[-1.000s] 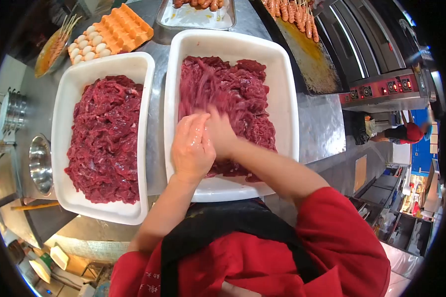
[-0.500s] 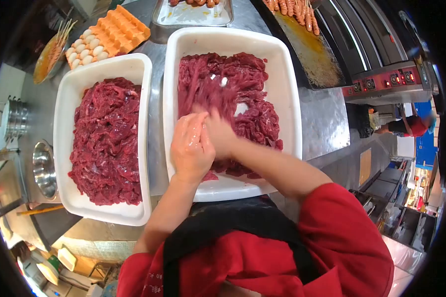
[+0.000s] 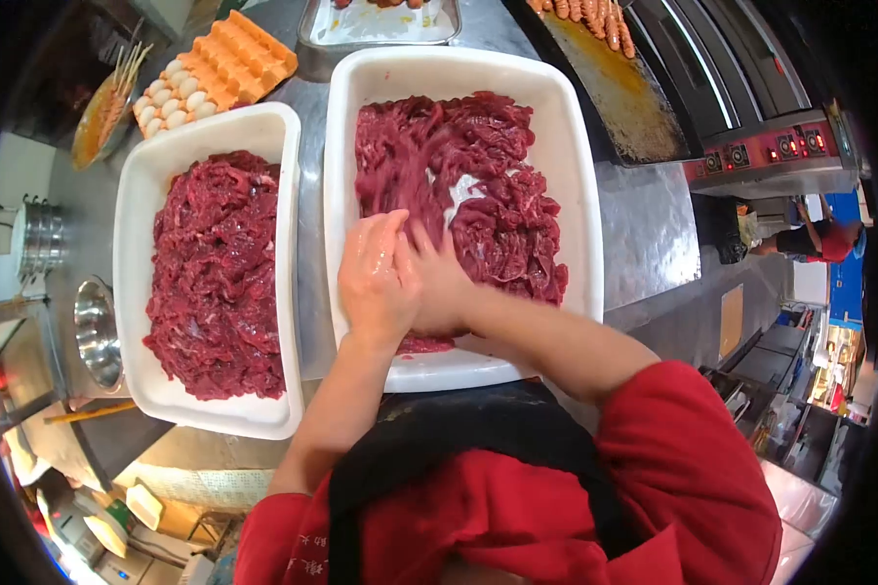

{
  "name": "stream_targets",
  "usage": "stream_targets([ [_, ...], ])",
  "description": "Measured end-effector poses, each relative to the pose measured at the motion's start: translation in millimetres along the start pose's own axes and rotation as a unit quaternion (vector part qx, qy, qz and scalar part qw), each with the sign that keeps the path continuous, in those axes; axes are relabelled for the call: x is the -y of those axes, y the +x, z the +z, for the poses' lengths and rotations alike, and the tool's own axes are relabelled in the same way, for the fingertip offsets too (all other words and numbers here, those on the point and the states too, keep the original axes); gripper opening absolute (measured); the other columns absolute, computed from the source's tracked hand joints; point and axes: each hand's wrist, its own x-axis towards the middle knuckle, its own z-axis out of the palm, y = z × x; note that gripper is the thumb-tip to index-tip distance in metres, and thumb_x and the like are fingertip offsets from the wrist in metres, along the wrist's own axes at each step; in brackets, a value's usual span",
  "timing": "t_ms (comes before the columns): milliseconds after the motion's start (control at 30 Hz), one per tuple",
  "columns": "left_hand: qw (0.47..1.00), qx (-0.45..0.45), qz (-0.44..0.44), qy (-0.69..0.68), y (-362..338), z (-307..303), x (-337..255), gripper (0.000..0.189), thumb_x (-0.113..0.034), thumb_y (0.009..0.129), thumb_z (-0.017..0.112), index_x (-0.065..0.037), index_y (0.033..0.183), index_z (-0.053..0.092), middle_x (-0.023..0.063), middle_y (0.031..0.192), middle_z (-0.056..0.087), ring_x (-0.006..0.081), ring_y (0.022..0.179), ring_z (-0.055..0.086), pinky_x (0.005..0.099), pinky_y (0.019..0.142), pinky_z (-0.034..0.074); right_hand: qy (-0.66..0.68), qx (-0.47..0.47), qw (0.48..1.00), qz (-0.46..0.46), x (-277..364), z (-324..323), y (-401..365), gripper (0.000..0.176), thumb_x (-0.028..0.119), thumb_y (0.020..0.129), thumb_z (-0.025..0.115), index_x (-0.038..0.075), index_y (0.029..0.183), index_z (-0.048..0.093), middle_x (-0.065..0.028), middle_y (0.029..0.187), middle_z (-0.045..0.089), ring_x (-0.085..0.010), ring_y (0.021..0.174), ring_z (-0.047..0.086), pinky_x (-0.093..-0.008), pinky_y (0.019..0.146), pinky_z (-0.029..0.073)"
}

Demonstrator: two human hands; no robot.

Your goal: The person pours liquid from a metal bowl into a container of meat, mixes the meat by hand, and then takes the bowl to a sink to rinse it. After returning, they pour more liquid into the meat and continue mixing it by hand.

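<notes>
A white tub [image 3: 583,224] holds sliced raw red meat [image 3: 502,234], heaped in the tub, with patches of white bottom showing through. My left hand [image 3: 373,278], wet and closed, is over the meat by the tub's left wall. What lies inside its fingers is hidden. Beside it, touching or overlapping it, my right hand [image 3: 441,288] is in the meat, smeared by motion, so its fingers cannot be made out. Meat near both hands is blurred too. To the left stands a second white tub [image 3: 288,263] with more sliced raw meat [image 3: 215,283].
An orange egg tray [image 3: 244,58] with white eggs [image 3: 176,96] sits at the back left, near a bowl of skewers [image 3: 98,117]. A steel bowl [image 3: 96,331] is at the left. Sausages [image 3: 595,21] lie on a griddle [image 3: 624,97]. A person in red [image 3: 834,239] stands far right.
My right hand has come down and back a little through the meat. The bare white gap in the meat has changed shape. My left hand stays near the same spot.
</notes>
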Motion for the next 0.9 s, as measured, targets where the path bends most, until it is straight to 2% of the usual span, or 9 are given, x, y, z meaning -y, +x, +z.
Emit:
stream_targets([
  [133,0.999,0.031,0.001,0.023,-4.3,-0.5,3.0,0.024,0.005,0.079,0.055,0.000,0.102,0.060,0.0160,0.094,0.062,0.0317,0.086,0.061,0.0360,0.077,0.049,-0.112,0.179,0.976,-0.052,-20.3,-79.8,-66.1,0.043,0.033,0.080,0.057,0.026,0.122,0.056,-0.0051,0.144,0.031,-0.0424,0.133,0.022,-0.0753,0.096,0.014],
  [300,0.982,0.154,-0.092,0.058,-22.6,-7.7,7.1,0.057,-0.002,0.077,0.059,0.001,0.130,0.039,0.0241,0.123,0.047,0.0376,0.112,0.049,0.0414,0.096,0.040,-0.146,-0.013,0.982,0.119,-73.2,-93.1,-103.9,0.080,0.005,0.064,0.070,0.021,0.136,0.039,-0.0185,0.142,0.030,-0.0470,0.129,0.029,-0.0521,0.106,0.029],
  [400,0.962,0.202,-0.183,0.016,-42.5,-19.9,-10.4,0.064,-0.002,0.078,0.060,0.002,0.134,0.031,0.0227,0.127,0.046,0.0340,0.119,0.047,0.0363,0.098,0.040,0.222,-0.043,0.940,0.257,-53.7,-104.2,-118.8,0.094,0.000,0.060,0.074,0.011,0.141,0.027,-0.0227,0.142,0.028,-0.0386,0.126,0.038,-0.0379,0.103,0.037],
  [433,0.834,0.235,-0.445,-0.225,-34.0,-29.6,-29.5,0.066,-0.009,0.082,0.060,-0.003,0.138,0.025,0.0195,0.130,0.045,0.0331,0.125,0.043,0.0432,0.098,0.041,0.297,0.000,0.904,0.307,-53.1,-95.7,-122.0,0.096,0.003,0.060,0.077,0.008,0.141,0.025,-0.0225,0.140,0.031,-0.0346,0.124,0.042,-0.0350,0.101,0.038],
  [467,0.835,0.233,-0.445,-0.223,-33.0,-24.6,-21.1,0.066,-0.009,0.082,0.060,-0.003,0.138,0.025,0.0195,0.130,0.045,0.0331,0.125,0.043,0.0432,0.098,0.041,0.367,0.042,0.860,0.351,-55.7,-85.9,-123.4,0.099,0.007,0.060,0.080,0.004,0.141,0.023,-0.0223,0.139,0.034,-0.0306,0.121,0.046,-0.0322,0.100,0.039],
  [533,0.574,0.267,-0.673,-0.383,-29.5,-12.6,3.1,0.070,-0.027,0.084,0.063,-0.015,0.141,0.025,0.0099,0.142,0.032,0.0374,0.120,0.043,0.0688,0.086,0.036,0.430,-0.035,0.847,0.312,-63.5,-39.6,-109.3,0.105,0.011,0.056,0.084,0.008,0.142,0.023,-0.0198,0.132,0.043,-0.0292,0.119,0.047,-0.0346,0.102,0.038],
  [600,0.637,0.203,-0.664,-0.335,-13.1,5.0,-30.3,0.065,-0.036,0.085,0.063,-0.016,0.139,0.032,0.0097,0.137,0.041,0.0348,0.116,0.048,0.0652,0.087,0.037,0.288,-0.064,0.859,0.420,-37.2,-30.7,-74.9,0.102,0.008,0.060,0.081,0.009,0.143,0.022,-0.0185,0.127,0.048,-0.0290,0.115,0.050,-0.0368,0.099,0.041],
  [700,0.550,0.257,-0.719,-0.338,-2.7,23.7,-22.4,0.049,-0.034,0.084,0.064,-0.015,0.127,0.050,0.0097,0.114,0.060,0.0298,0.111,0.054,0.0560,0.088,0.046,0.757,-0.015,0.594,0.272,-23.0,-71.4,-53.9,0.077,0.002,0.071,0.073,0.009,0.137,0.034,-0.0130,0.118,0.054,-0.0233,0.104,0.057,-0.0354,0.086,0.051],
  [900,0.732,0.243,-0.422,-0.476,64.2,-10.9,-68.2,0.030,-0.022,0.086,0.064,-0.004,0.109,0.057,0.0085,0.098,0.065,0.0192,0.081,0.066,0.0327,0.070,0.058,0.749,-0.138,0.644,0.066,-23.7,-156.2,-63.5,0.050,0.001,0.072,0.071,0.004,0.119,0.053,-0.0100,0.099,0.064,-0.0203,0.085,0.065,-0.0333,0.076,0.055],
])
